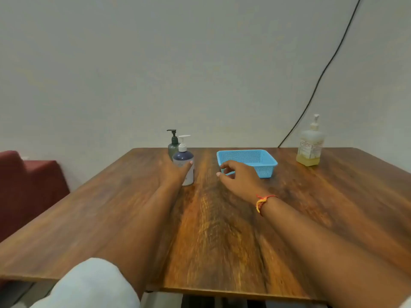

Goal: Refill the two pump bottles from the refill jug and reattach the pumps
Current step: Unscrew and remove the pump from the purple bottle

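Both forearms stretch over bare worktop (pixel 222 230); left grip (pixel 172 171) wraps the white-pump bottle (pixel 185 165), right grip (pixel 239 176) loosely curled, empty, at the blue basket (pixel 264 162) front edge.

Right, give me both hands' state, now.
Left hand: wrapped around the dark blue pump bottle, gripping it.
Right hand: open, fingers loosely curled, empty, in front of the blue basket.

Open tabletop (pixel 213 230) before basket (pixel 264 165)
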Demonstrator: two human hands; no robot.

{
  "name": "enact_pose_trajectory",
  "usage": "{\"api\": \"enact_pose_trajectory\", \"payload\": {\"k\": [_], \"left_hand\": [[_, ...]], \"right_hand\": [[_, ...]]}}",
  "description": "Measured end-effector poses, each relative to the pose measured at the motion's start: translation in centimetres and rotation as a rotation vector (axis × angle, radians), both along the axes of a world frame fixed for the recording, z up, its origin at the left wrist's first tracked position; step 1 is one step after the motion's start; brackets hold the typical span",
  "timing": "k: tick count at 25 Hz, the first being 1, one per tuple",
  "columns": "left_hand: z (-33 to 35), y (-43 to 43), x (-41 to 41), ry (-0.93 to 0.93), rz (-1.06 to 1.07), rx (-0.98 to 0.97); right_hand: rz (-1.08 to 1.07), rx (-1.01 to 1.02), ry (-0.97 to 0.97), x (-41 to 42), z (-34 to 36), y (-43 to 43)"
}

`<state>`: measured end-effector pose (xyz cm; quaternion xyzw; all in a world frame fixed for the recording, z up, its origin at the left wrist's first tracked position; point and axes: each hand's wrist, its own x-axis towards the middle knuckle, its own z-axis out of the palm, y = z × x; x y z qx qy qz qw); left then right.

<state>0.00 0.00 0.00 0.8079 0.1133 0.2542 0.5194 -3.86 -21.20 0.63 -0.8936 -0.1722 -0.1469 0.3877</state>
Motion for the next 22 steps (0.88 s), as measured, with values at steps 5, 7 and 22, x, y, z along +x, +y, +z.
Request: {"api": "enact_pose_trajectory", "payload": {"k": [5,7,22], "left_hand": [[-1.5,0.6,4.0,0.015,-0.057,-0.142],[-2.4,0.3,4.4,-0.028,-0.096,-0.191],[-1.0,-7.5,-0.2,-0.100,-0.772,-0.083]], "right_hand": [[-0.013,0.100,0.046,3.5,-1.5,-1.6],[-0.007,0.135,0.058,4.2,-2.3,-2.0],[0.270,0.391,0.138,5.8,-5.6,-4.3]]}}
